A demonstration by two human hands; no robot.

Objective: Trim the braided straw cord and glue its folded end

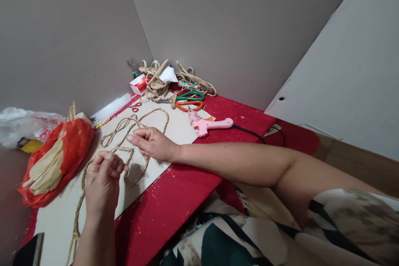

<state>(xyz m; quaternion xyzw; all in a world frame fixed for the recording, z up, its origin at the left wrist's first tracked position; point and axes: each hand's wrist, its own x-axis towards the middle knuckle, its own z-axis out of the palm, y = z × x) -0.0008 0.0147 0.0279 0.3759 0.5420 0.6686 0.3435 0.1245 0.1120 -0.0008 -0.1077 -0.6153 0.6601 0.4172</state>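
Observation:
A braided straw cord [165, 122] lies in loops across a white board [174, 137] on the red-covered table. My left hand [104, 176] is closed above the board's left part, thumb and forefinger pinched on the cord. One length of it trails down past this wrist to loose strand ends. A short way to the right, my right hand [154, 144] is closed too, thumb on top, with cord coming out around its fingers. The exact grip points are partly hidden by the fingers.
A red plastic bag [79, 135] of pale straw strips stands at left. Behind are a coiled cord pile [157, 85], green-handled scissors [190, 96], orange-handled scissors [190, 105] and small red scissors [135, 106]. A pink glue gun [208, 124] with black cable lies right, near grey walls.

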